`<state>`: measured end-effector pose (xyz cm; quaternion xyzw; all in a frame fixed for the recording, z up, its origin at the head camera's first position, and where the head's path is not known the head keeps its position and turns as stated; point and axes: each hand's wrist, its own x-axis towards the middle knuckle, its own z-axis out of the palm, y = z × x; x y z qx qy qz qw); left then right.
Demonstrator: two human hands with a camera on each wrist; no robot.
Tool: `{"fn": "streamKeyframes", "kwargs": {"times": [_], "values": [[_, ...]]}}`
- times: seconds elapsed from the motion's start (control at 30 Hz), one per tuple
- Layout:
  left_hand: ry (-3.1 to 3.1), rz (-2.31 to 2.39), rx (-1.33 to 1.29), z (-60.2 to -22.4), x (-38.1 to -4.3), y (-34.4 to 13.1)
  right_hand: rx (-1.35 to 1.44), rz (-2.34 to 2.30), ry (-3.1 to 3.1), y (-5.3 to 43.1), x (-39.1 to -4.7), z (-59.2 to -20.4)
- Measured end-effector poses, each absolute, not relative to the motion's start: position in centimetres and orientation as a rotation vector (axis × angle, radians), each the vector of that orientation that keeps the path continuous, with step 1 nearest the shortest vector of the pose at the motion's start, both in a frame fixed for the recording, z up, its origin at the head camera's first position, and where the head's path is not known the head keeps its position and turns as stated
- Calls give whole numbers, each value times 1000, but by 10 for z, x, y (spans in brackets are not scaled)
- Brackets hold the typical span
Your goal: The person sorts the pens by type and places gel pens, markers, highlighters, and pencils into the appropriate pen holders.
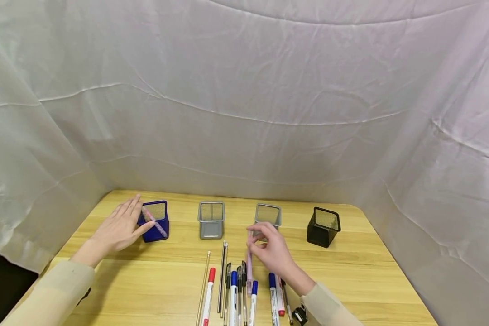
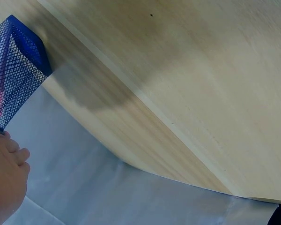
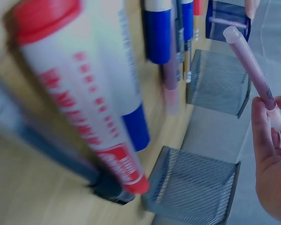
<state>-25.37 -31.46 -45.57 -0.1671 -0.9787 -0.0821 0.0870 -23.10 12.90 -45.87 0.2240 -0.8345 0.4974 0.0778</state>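
Observation:
At the left, my left hand (image 1: 120, 226) rests against the blue mesh pen holder (image 1: 160, 233), its fingers stretched along the side and the thumb at the front. A pink pen (image 1: 156, 222) leans inside that holder. My right hand (image 1: 270, 251) pinches a pale pinkish-purple pen (image 3: 250, 65) between thumb and fingers, raised off the table. Just behind this hand stands a grey mesh holder (image 1: 269, 212), partly hidden by it. Below the hand another pinkish-purple pen (image 3: 171, 82) lies among the loose pens.
Another grey mesh holder (image 1: 211, 230) and a black one (image 1: 322, 233) stand along the back. Red and blue markers (image 1: 208, 294), black pens (image 1: 239, 290) and pencils (image 1: 203, 290) lie at the front middle. A small black object (image 1: 299, 315) is beside the right sleeve. Grey cloth (image 1: 228, 104) surrounds the table.

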Motion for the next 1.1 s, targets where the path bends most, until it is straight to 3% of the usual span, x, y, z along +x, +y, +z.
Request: {"fn": "streamKeyframes", "kwargs": {"times": [1.1], "values": [[-2909,-244,-493,-457,-254,-315,855,1672,-2257,54,-247,-416]]}}
